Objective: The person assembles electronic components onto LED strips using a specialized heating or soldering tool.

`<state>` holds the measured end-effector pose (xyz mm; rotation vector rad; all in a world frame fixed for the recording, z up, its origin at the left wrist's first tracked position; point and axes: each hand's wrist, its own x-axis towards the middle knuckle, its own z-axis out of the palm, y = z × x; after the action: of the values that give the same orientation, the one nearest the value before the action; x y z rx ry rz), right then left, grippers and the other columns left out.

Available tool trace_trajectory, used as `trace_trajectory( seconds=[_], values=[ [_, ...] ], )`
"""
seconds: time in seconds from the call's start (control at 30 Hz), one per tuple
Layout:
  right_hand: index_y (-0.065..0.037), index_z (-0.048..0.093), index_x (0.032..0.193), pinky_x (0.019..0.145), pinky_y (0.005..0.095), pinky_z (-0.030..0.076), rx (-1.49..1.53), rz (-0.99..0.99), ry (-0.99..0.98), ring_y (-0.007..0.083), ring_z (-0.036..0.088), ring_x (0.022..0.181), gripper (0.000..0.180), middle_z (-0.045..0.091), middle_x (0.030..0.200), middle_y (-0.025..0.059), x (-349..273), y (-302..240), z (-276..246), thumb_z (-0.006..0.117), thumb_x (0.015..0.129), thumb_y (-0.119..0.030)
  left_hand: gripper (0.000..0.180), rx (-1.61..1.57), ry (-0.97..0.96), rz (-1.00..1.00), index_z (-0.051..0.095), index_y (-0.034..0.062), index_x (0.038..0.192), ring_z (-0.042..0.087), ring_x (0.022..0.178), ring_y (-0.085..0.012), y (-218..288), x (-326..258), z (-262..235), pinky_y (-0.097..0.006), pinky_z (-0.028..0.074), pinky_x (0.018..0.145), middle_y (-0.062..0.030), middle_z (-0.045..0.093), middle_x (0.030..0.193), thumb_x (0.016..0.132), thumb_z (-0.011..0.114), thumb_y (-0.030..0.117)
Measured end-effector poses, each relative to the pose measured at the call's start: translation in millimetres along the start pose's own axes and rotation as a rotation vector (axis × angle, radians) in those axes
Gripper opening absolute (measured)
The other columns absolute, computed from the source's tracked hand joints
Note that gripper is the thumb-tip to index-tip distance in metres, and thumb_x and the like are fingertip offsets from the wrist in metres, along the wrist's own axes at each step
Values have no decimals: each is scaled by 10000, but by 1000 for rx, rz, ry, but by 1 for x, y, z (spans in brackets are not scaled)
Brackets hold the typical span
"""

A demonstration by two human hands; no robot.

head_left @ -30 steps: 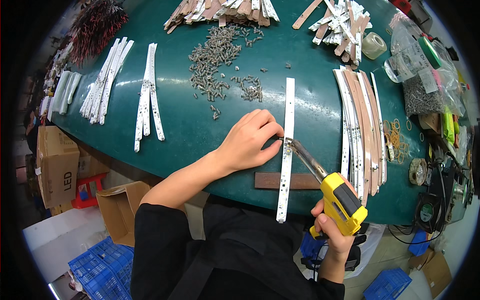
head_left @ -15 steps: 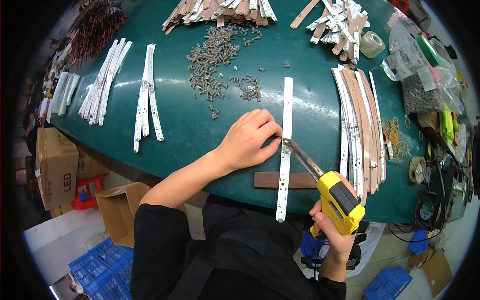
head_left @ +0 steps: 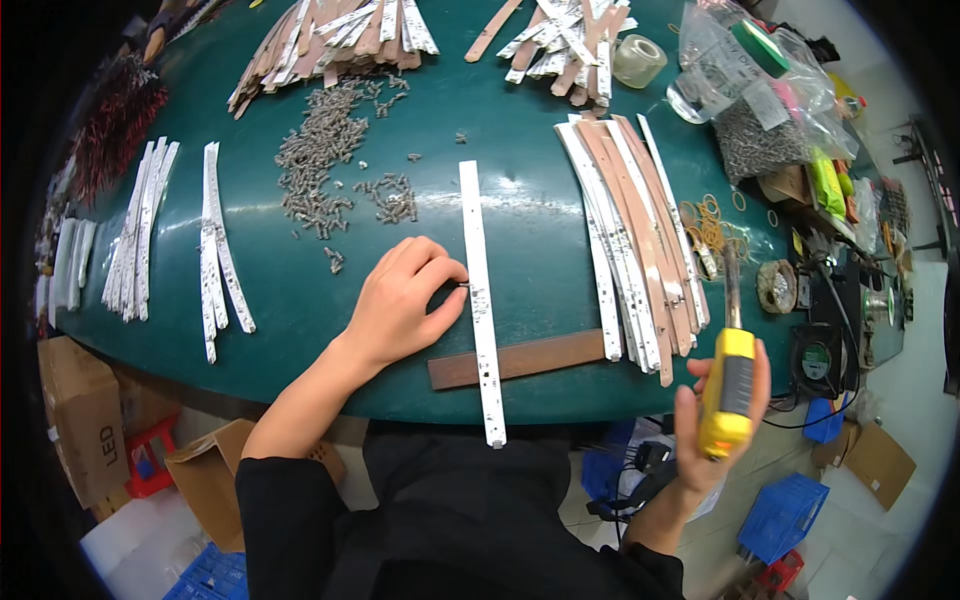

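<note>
A long white LED strip board (head_left: pixel 485 345) lies lengthwise before me, its near part crossing a brown wooden bar (head_left: pixel 545 357). My left hand (head_left: pixel 405 300) is at the strip's left edge, thumb and forefinger pinched together; a tiny dark tip shows between them at the board, too small to name. Gripped in my right hand (head_left: pixel 692 450) is a yellow and black soldering gun (head_left: pixel 738 375). Its metal barrel points away from me, well right of the strip, close to a pile of rubber bands (head_left: pixel 712 230).
Small metal cylindrical parts (head_left: pixel 325 140) are heaped beyond my left hand. Strip bundles (head_left: pixel 625 240) lie right of the work, others (head_left: pixel 215 250) to the left. A clear bag of parts (head_left: pixel 765 135) stands far right, near a round tin (head_left: pixel 776 287) and a black fan (head_left: pixel 820 360).
The soldering gun has come off the strip and swung right, its barrel now pointing away from me. My left hand stays pinched at the strip. The whole view has shifted.
</note>
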<state>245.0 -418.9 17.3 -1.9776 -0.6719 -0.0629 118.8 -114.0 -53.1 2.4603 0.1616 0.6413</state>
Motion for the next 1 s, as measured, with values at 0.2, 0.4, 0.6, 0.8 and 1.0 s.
trace_trajectory(
  seconds=[0.2,0.4,0.6,0.8,1.0],
  values=[
    [1,409,1418,810,384,516,-496,-230,-56,356,612,934,781,602,1172,195,1,22,5,757,718,12,227,-151,-29,15,648,55,955,579,830,-268,14,10,-19,-352,484,712,-87,558,899,732,692,48],
    [-28,395,1441,911,368,502,-461,-97,-186,310,645,1071,713,586,1288,204,-3,27,-1,731,814,-76,285,-159,-471,421,650,88,1027,565,793,-222,52,0,-30,-334,444,666,-60,564,984,746,676,125],
    [-9,404,1428,802,416,499,-585,-207,-138,360,582,909,824,602,1113,168,1,19,2,742,679,55,233,109,-328,617,649,108,1011,577,796,-146,41,-15,-7,-270,477,683,-25,588,982,780,656,84],
    [-1,404,1431,861,372,505,-552,-218,133,284,628,939,660,595,1207,169,-2,25,4,630,812,33,213,207,-76,650,676,111,977,605,765,-127,45,-9,-44,-269,480,644,-20,659,1042,766,693,86],
    [12,316,1463,735,272,477,-19,79,271,147,563,798,672,576,1067,128,-10,-9,10,587,849,36,233,537,40,314,692,95,977,665,896,-216,-7,-28,-98,-350,547,759,-69,663,1086,750,677,45]
  ],
)
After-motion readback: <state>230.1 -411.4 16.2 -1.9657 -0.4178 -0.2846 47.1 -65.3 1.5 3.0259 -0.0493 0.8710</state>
